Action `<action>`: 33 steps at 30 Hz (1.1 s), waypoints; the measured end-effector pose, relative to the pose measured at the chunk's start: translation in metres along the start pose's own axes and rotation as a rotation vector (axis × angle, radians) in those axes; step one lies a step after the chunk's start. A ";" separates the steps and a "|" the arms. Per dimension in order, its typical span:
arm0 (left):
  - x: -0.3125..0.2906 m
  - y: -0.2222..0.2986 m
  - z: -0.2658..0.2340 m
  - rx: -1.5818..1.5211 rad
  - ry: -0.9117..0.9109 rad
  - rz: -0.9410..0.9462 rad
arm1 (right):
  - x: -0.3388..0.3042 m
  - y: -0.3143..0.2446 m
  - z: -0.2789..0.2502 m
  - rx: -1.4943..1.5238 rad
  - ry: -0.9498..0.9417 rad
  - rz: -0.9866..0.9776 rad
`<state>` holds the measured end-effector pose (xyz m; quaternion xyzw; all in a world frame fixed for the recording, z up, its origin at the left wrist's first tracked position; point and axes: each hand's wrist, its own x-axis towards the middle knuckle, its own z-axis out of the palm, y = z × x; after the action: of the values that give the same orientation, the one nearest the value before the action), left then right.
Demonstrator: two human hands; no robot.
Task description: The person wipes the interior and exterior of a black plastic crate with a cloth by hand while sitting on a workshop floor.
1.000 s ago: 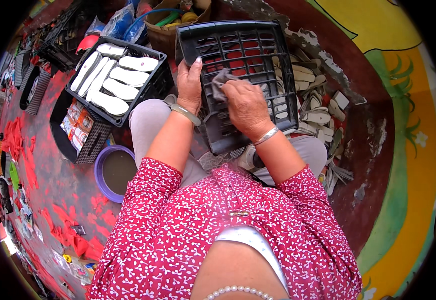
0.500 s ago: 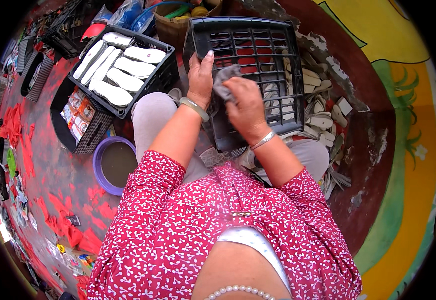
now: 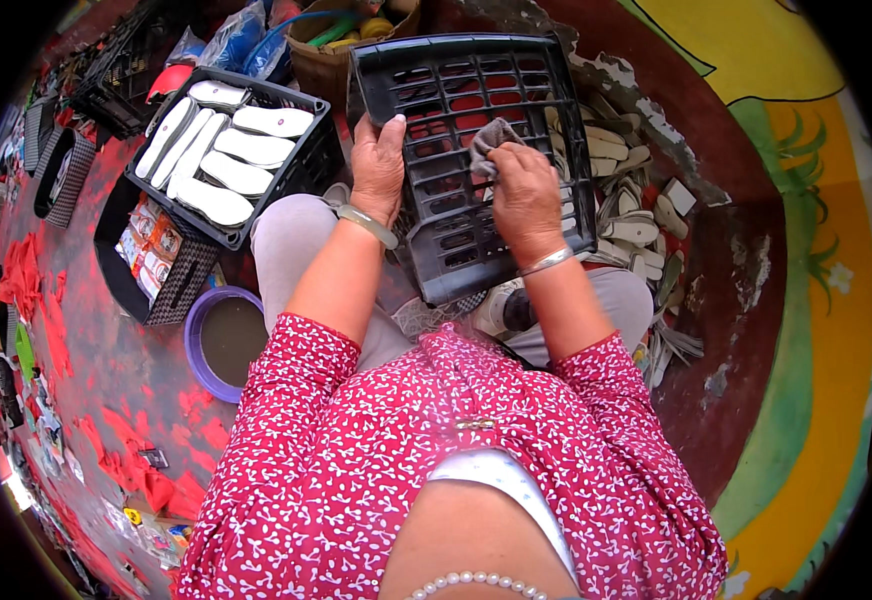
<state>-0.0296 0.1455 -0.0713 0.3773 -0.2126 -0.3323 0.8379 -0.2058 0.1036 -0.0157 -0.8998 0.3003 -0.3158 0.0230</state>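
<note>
A black plastic crate (image 3: pixel 436 262) with a slotted grid is tilted up in front of my knees. My left hand (image 3: pixel 377 170) grips its left side, thumb over the edge and the other fingers mostly hidden behind. My right hand (image 3: pixel 528 200) is closed round a crumpled grey rag (image 3: pixel 496 140), which lies against the middle of the grid. Through the slots I see pale insole shapes and something red behind the crate.
White insoles (image 3: pixel 248 147) fill another black crate (image 3: pixel 239 236) at the left. Near it stand a dark basket (image 3: pixel 183 290) of packets and a purple basin (image 3: pixel 192 345) of murky water. Loose insoles (image 3: pixel 631 228) are heaped by the wall at right; a brown container (image 3: pixel 324 72) stands behind.
My right hand has moved the rag rightward and slightly up across the grid. My left hand keeps its hold on the crate's side. The whole view has shifted a little.
</note>
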 end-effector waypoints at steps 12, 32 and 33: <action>0.000 -0.004 -0.002 0.017 0.003 0.003 | 0.000 0.010 0.009 0.113 -0.004 0.165; -0.001 -0.012 -0.005 0.073 0.018 0.023 | -0.005 0.065 -0.002 -0.057 0.109 0.180; 0.001 -0.012 -0.005 0.101 0.000 0.055 | -0.006 0.058 0.000 -0.088 0.113 0.182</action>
<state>-0.0302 0.1417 -0.0835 0.4131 -0.2392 -0.2979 0.8267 -0.2401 0.0595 -0.0319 -0.8497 0.3952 -0.3491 -0.0047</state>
